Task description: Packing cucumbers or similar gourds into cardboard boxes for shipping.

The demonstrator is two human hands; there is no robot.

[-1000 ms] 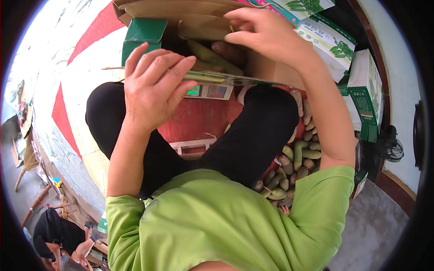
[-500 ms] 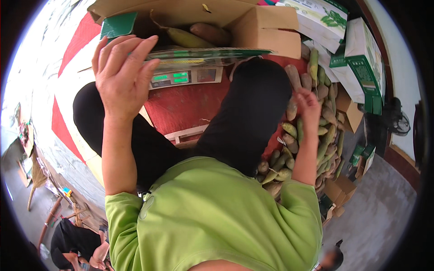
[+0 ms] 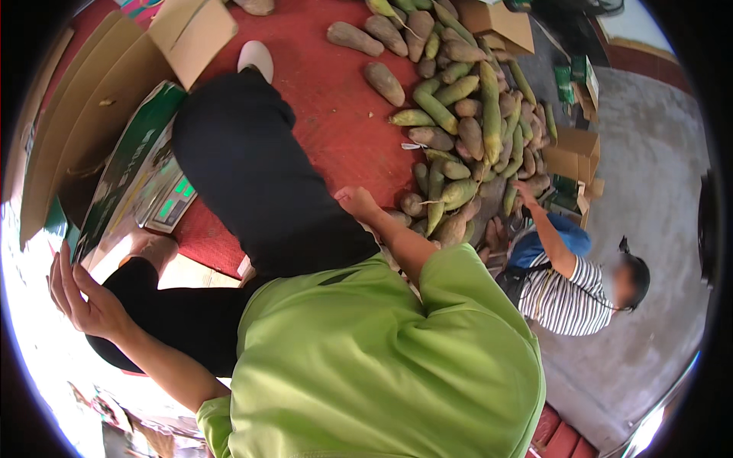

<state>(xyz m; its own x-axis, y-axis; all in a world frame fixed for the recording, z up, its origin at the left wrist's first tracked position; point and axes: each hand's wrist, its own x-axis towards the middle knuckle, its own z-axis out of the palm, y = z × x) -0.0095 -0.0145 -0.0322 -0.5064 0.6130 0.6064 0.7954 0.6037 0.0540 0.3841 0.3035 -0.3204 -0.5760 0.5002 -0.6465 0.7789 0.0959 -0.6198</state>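
My left hand [image 3: 85, 299] is raised with its fingers apart, holding nothing, just beside the near corner of an open cardboard box [image 3: 95, 126] with a green outer side. Against that box stands a digital scale [image 3: 172, 204] with green lit numbers. Close to my black-trousered right thigh is my right hand [image 3: 357, 201], its fingers curled in and nothing visible in them. It is near the edge of a heap of long green root vegetables [image 3: 439, 111] and brownish root vegetables [image 3: 471, 137], touching none that I can see.
A co-worker in a striped shirt [image 3: 561, 301] sits at the right, one hand [image 3: 524, 191] reaching to the heap. Brown cardboard boxes [image 3: 573, 153] stand behind it. Several brownish roots lie apart on the red mat [image 3: 321, 99]. Grey floor [image 3: 649, 145] extends beyond.
My view has swung to the right, bringing the heap and co-worker into sight and shifting the box leftward. My right hand has come in beside my thigh; my left stays near the box.
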